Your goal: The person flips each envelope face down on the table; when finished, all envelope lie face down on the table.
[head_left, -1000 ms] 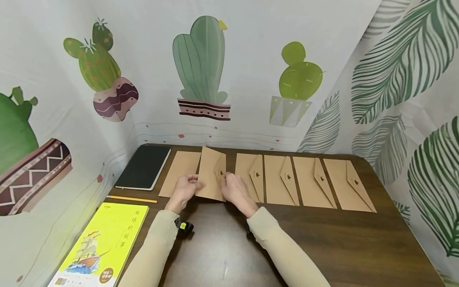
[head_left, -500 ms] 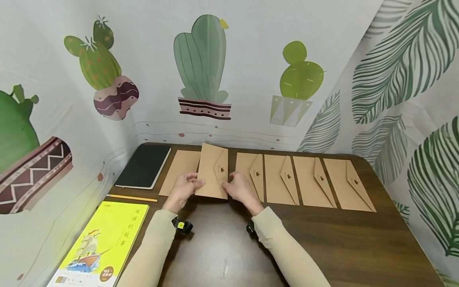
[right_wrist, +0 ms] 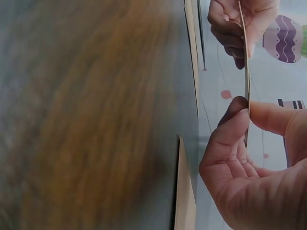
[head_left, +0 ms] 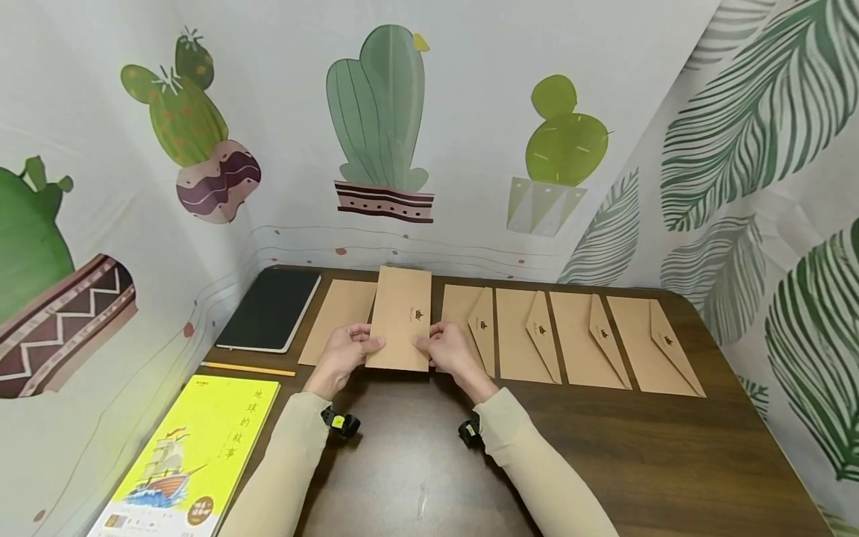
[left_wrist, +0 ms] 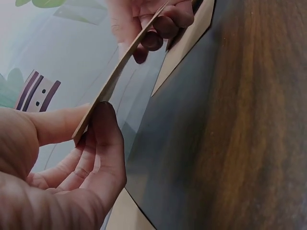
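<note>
Both hands hold a brown paper envelope (head_left: pixel 397 309) with a dark crown print, raised off the table. At its left edge, my left hand (head_left: pixel 341 359) pinches it, thumb on the front face and fingers behind. The right hand (head_left: pixel 454 352) pinches the opposite edge in the same way. Seen edge-on in the left wrist view, the envelope (left_wrist: pixel 115 76) is a thin tilted strip between thumb and fingers of the left hand (left_wrist: pixel 91 167). The right wrist view also has the right hand (right_wrist: pixel 254 167) gripping the thin envelope edge (right_wrist: pixel 247 76).
Another envelope (head_left: pixel 332 321) lies left of the hands. Several crown-printed envelopes (head_left: pixel 520 328) with pointed flaps line the table (head_left: pixel 604 455) to the right. A black notebook (head_left: pixel 268 309), a yellow pencil (head_left: pixel 248 369) and a yellow book (head_left: pixel 208 425) are at the left. A printed curtain (head_left: pixel 470 112) hangs behind.
The held envelope has turned to face the camera more squarely and shifted slightly right and up. My right hand has moved a little right, its thumb coming onto the front; the left hand barely moved.
</note>
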`<act>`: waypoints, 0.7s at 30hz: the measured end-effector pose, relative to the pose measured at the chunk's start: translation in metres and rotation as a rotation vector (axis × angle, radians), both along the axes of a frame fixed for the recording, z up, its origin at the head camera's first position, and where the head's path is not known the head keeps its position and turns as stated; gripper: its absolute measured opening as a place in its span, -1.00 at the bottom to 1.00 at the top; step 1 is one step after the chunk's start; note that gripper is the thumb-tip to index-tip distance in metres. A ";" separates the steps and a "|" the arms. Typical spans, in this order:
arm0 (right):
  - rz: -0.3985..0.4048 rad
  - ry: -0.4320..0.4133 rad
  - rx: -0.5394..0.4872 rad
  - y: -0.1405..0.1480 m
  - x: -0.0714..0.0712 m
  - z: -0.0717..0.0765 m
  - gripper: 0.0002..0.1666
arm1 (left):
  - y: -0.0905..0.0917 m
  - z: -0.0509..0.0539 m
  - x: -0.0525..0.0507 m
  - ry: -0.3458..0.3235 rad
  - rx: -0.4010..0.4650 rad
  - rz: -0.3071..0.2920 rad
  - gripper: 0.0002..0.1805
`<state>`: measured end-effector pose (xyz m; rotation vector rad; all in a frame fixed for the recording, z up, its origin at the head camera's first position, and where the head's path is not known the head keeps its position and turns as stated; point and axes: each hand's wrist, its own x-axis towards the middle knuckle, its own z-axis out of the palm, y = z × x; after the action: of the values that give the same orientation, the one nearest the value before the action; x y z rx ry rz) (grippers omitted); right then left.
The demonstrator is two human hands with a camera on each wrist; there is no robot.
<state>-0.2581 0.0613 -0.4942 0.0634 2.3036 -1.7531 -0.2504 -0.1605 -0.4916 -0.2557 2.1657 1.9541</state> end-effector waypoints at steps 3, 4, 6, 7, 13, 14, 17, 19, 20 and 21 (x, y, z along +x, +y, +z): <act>0.006 -0.012 -0.025 0.001 -0.001 0.000 -0.76 | 0.000 0.000 0.001 0.005 -0.059 0.016 -0.50; 0.010 -0.011 -0.030 0.002 -0.001 0.000 -0.76 | 0.001 0.001 0.002 0.004 -0.084 0.022 -0.49; 0.021 -0.003 -0.034 0.003 -0.001 0.000 -0.76 | 0.002 0.000 0.003 0.001 -0.134 0.033 -0.48; 0.026 0.000 -0.041 0.003 -0.002 0.000 -0.76 | 0.002 0.000 0.004 -0.001 -0.157 0.037 -0.48; 0.024 0.038 -0.059 0.002 0.001 0.008 -0.75 | 0.005 -0.001 0.005 0.014 -0.238 0.047 -0.46; 0.019 0.050 -0.055 0.001 0.002 0.010 -0.75 | 0.006 -0.001 0.006 0.021 -0.246 0.040 -0.45; -0.001 0.087 -0.039 -0.001 0.005 0.017 -0.80 | 0.009 0.000 0.007 0.034 -0.265 0.013 -0.45; -0.017 0.114 -0.010 -0.003 0.008 0.021 -0.85 | 0.013 0.002 0.009 0.049 -0.276 0.000 -0.47; -0.025 0.127 0.012 -0.004 0.008 0.023 -0.86 | 0.015 0.003 0.010 0.067 -0.281 -0.008 -0.48; -0.032 0.137 0.028 -0.005 0.009 0.024 -0.88 | 0.017 0.004 0.011 0.086 -0.287 -0.012 -0.50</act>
<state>-0.2492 0.0563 -0.4699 -0.0149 2.4358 -1.7923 -0.2396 -0.1434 -0.4873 -0.2059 2.4954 1.6717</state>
